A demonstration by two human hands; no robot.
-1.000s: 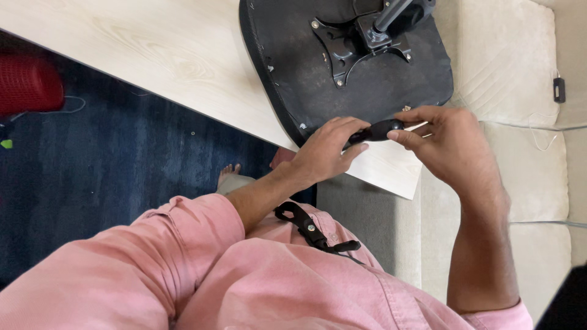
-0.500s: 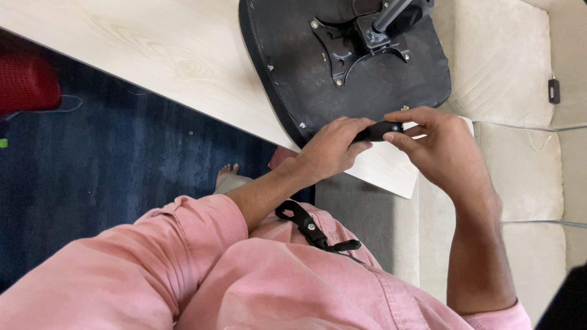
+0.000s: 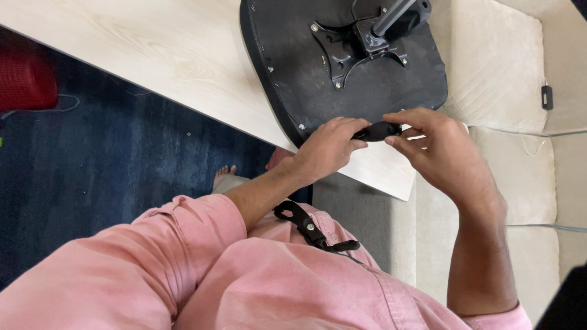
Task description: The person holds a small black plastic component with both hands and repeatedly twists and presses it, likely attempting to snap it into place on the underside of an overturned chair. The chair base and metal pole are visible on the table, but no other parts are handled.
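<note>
Nearest the camera is a pink shirt [image 3: 257,281], with a black strap and buckle [image 3: 309,227] lying across the chest. Past it, both forearms reach toward the near edge of the pale wooden bench [image 3: 153,55]. The left hand [image 3: 327,150] is curled shut, its fingers wrapped round the left end of a small black cylindrical part [image 3: 379,130]. The right hand [image 3: 437,150] is partly closed, thumb and forefinger pinching the right end of the same part, the other fingers bent loosely below. The part lies level between the 2 hands, just at the near rim of a black upturned chair seat [image 3: 306,79]. That seat rests on the bench, with a black metal mounting plate [image 3: 354,46] and post bolted to its underside. Right of the bench stretches a cream sofa [image 3: 501,67]. Left lies dark blue carpet [image 3: 110,165], with a red object [image 3: 27,82] at the far left.
</note>
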